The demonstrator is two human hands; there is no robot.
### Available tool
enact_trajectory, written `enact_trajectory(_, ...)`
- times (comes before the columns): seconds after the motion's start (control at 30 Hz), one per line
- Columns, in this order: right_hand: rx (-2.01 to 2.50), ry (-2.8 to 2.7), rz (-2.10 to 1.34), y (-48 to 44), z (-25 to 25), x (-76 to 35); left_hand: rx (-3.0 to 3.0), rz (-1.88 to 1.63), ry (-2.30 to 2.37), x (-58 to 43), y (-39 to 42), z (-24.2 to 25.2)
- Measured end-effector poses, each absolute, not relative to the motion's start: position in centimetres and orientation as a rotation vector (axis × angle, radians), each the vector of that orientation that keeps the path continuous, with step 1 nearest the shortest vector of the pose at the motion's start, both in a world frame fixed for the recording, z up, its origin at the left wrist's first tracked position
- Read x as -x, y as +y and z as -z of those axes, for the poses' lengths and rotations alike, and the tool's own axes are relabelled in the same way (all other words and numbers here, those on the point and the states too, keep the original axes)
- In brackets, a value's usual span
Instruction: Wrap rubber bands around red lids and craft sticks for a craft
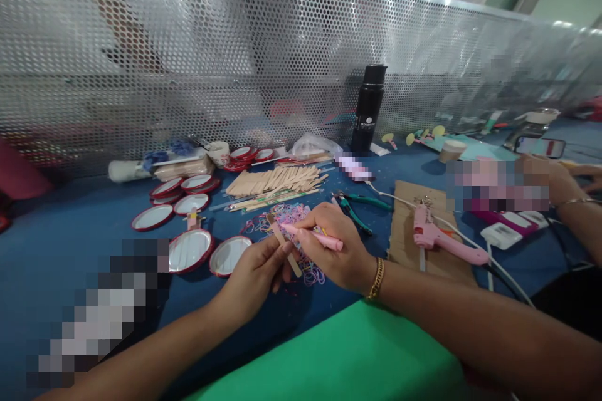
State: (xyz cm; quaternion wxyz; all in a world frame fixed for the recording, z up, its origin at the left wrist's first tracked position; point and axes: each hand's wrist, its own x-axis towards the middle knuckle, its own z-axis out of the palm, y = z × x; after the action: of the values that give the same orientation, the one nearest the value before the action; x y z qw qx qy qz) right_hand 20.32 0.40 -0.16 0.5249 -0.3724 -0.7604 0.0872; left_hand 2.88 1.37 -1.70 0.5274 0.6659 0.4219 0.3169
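Between the fingers of my left hand (263, 266) is a flat wooden stick (295, 263), slanting up to the left. My right hand (336, 247) grips a pink marker (324, 239), its tip at the upper part of the stick, where the wood looks pinkish. Beneath both hands lies a tangle of pastel strings (313, 274). Behind it sits a pile of wooden sticks (270, 180). Round red-rimmed lids (190, 250) lie left of my hands.
Green pliers (360, 216) and a pink glue gun (433, 235) on cardboard (402, 200) lie to the right. A black bottle (369, 109) stands before a perforated metal screen (211, 56). Another person's hand (548, 178) is at far right. Green material (338, 357) is in front.
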Motion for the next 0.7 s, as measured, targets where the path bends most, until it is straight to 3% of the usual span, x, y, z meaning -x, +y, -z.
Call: enact_trajectory(0.7,0.856,-1.902,-0.234,0.44,0.40,-20.34,-1.594,-0.773,1.029,-3.03,1.35,1.55)
